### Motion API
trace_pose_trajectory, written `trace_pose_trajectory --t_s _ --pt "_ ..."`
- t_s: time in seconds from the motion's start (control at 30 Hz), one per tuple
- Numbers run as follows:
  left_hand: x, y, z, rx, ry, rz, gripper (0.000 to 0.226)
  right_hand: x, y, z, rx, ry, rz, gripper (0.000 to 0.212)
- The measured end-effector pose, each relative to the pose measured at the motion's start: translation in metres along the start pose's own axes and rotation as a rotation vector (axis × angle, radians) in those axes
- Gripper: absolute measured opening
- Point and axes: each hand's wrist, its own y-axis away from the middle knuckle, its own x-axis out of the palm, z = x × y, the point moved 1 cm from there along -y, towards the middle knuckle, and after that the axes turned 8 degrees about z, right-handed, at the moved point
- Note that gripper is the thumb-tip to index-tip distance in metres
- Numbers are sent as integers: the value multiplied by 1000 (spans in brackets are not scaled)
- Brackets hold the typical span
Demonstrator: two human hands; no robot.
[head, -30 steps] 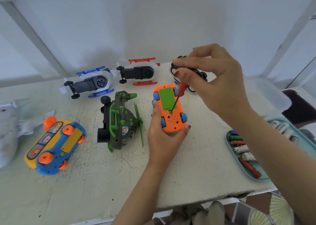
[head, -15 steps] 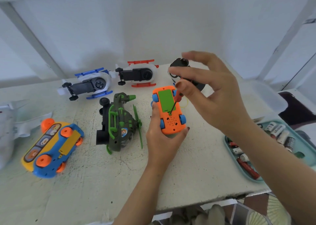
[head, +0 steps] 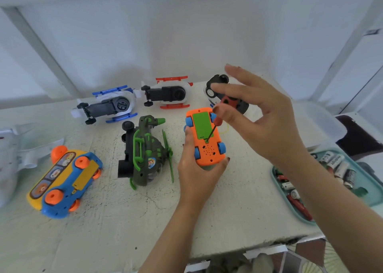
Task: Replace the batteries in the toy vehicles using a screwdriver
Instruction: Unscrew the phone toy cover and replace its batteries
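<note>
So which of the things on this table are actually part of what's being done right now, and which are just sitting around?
In use:
- orange toy car, upside down, held in the left hand
- its green battery cover
- red screwdriver, turned by the right hand, tip just below the cover
- teal tray of batteries

Lying about:
- green helicopter
- blue and yellow car
- two white helicopters, blue-trimmed and red-trimmed

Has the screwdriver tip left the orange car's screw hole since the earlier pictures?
No. The screwdriver tip stays at the screw below the green battery cover of the orange toy car.
</note>
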Motion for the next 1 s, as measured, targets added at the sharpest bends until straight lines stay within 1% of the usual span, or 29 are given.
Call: trace_pose_trajectory --t_s 0.1,0.2,0.3,0.37,0.5,0.6,0.67,0.77,0.83,0.87,0.93,1.0 --pt "-1 0 -2 -6 8 -1 106 -2 -3 -1 -29 37 -80 28" --pt "-3 1 -3 14 18 34 101 -4 -3 -2 -14 1 -56 25" --pt "-5 4 -4 46 -128 38 101 -6 1 -1 -3 -40 -34 21" --pt "-7 4 -4 23 -184 35 101 -7 3 0 -18 -25 -26 20" --pt "-9 4 -6 -56 -148 -21 90 -7 8 4 -26 -58 -26 27" --pt "-5 3 -7 -11 -218 -45 79 -5 10 6 -21 -72 -33 26" --pt "-3 3 -6 -33 -200 -81 79 -3 10 5 5 -80 -40 21" --pt "-5 4 -3 -61 -94 -112 78 -2 10 7 52 -118 -61 24" --pt "-8 6 -5 -101 4 -137 83 -4 10 9 49 -133 -73 24" --pt "-11 8 -5 -103 32 -146 81 -6 9 10 48 -141 -78 25" --pt "-15 12 -8 -48 -3 -163 72 -11 8 12 58 -155 -79 28" --pt "-18 16 -11 8 -65 -169 69 -15 7 14 48 -153 -60 23"
